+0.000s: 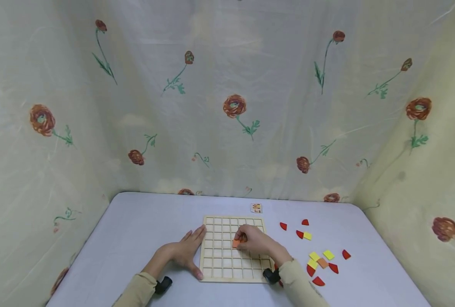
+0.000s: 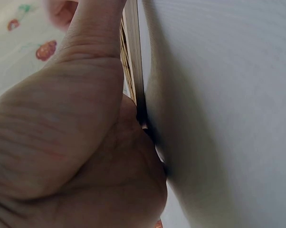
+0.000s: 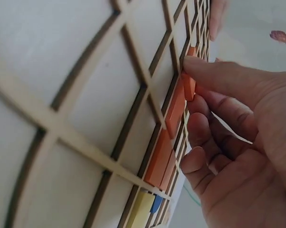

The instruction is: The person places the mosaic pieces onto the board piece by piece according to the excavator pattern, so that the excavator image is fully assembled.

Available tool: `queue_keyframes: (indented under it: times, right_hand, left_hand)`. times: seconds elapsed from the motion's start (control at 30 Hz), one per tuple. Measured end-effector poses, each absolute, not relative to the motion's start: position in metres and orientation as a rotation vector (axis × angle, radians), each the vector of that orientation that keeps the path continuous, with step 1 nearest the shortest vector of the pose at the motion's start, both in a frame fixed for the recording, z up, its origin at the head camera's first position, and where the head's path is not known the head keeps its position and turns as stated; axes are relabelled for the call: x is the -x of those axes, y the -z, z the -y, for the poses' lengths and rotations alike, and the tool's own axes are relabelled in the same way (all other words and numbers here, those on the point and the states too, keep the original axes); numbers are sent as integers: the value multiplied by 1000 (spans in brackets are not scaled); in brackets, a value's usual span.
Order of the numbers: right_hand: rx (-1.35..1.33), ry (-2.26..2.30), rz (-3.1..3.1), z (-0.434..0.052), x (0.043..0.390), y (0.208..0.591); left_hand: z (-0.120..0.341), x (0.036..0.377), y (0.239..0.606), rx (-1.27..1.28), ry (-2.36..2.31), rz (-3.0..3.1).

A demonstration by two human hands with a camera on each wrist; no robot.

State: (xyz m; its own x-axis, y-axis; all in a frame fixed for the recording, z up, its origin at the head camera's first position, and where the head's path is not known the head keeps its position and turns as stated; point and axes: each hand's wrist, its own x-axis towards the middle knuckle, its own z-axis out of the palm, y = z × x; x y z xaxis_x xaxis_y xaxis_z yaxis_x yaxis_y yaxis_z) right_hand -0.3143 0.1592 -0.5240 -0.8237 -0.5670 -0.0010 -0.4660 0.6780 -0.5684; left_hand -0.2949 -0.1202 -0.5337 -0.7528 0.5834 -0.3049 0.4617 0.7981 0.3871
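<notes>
A pale wooden grid board (image 1: 217,276) with square cells lies on the table. Along its left edge rests my left hand (image 1: 185,250), thumb spread from the fingers, touching the frame near the lower corner and higher up. Over the middle cells, my right hand (image 1: 255,239) pinches an orange tile (image 3: 189,88) between thumb and fingertips, tilted close over the grid. Beside it in the right wrist view, orange tiles (image 3: 159,159) sit in cells, followed by a yellow tile (image 3: 140,211) and a blue piece (image 3: 157,203). From the head, the right hand hides these cells.
Right of the board lie scattered red quarter-round pieces (image 1: 318,281), several yellow squares (image 1: 329,255) and an orange square (image 1: 322,263). A small printed card (image 1: 256,208) lies behind the board. Flowered curtains (image 1: 212,128) surround the white table (image 1: 147,221) at the back and sides.
</notes>
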Motion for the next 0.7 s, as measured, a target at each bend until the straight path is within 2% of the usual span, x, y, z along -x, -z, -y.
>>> queue_keyframes:
  times: [0.47, 0.7]
  right_hand:
    - [833, 809, -2731, -160, 314, 523]
    - [700, 983, -2671, -189, 297, 512]
  left_hand:
    - [121, 297, 535, -788, -409, -2571]
    - [119, 295, 533, -770, -407, -2567]
